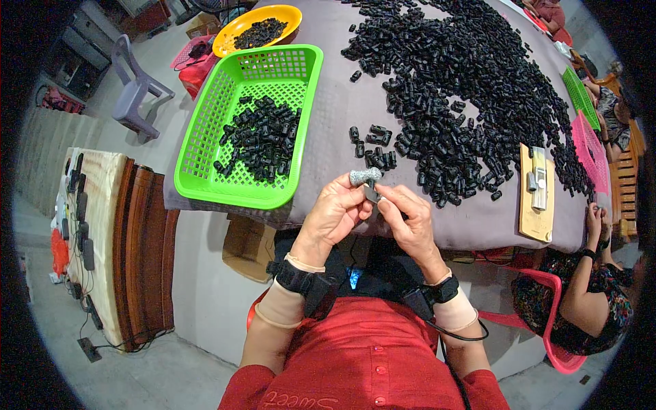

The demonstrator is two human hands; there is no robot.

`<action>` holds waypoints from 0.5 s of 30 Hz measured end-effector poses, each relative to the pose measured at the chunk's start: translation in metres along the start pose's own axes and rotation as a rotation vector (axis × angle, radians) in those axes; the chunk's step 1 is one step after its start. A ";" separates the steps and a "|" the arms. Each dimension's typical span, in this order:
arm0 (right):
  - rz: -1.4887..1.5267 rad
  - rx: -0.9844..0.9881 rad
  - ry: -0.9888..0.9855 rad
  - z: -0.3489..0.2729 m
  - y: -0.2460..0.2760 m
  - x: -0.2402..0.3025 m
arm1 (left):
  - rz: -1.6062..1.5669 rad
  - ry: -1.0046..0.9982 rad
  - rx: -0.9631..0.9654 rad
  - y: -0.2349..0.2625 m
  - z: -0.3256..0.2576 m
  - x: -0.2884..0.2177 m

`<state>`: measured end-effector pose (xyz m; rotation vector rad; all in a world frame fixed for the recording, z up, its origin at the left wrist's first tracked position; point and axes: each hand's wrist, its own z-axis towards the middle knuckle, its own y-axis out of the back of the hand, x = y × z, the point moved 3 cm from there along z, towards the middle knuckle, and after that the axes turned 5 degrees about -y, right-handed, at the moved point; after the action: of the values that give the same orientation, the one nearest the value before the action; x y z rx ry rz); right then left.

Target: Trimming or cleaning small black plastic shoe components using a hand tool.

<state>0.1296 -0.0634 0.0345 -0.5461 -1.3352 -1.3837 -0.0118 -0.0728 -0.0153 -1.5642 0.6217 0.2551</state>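
Note:
My left hand (329, 217) and my right hand (411, 225) meet in front of my chest, just off the near edge of the table. A grey woven finger wrap (365, 177) covers a fingertip of my left hand. Between the closed fingers of my left hand is a small black plastic part (370, 186), mostly hidden. The right fingers pinch close against it, beside a small greyish edge; whatever they hold is too small to make out. A few loose black parts (378, 135) lie on the table just beyond my hands.
A large heap of black parts (471, 102) spreads over the grey-covered table (335, 89). Left of it stand a green basket (311, 116) with black parts and a yellow bowl (295, 16). A wooden board (536, 222) lies at right, near a seated person (591, 301).

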 end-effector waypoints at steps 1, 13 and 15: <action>0.002 -0.001 0.004 0.000 0.000 0.000 | -0.001 -0.001 -0.001 0.000 0.000 0.000; -0.013 -0.012 0.004 0.001 -0.003 -0.002 | 0.032 -0.039 -0.081 -0.008 0.000 -0.002; -0.018 -0.016 0.006 0.002 -0.003 -0.001 | 0.029 -0.050 -0.088 -0.010 -0.001 -0.002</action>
<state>0.1266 -0.0622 0.0326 -0.5413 -1.3279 -1.4105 -0.0081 -0.0735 -0.0060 -1.6297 0.6015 0.3460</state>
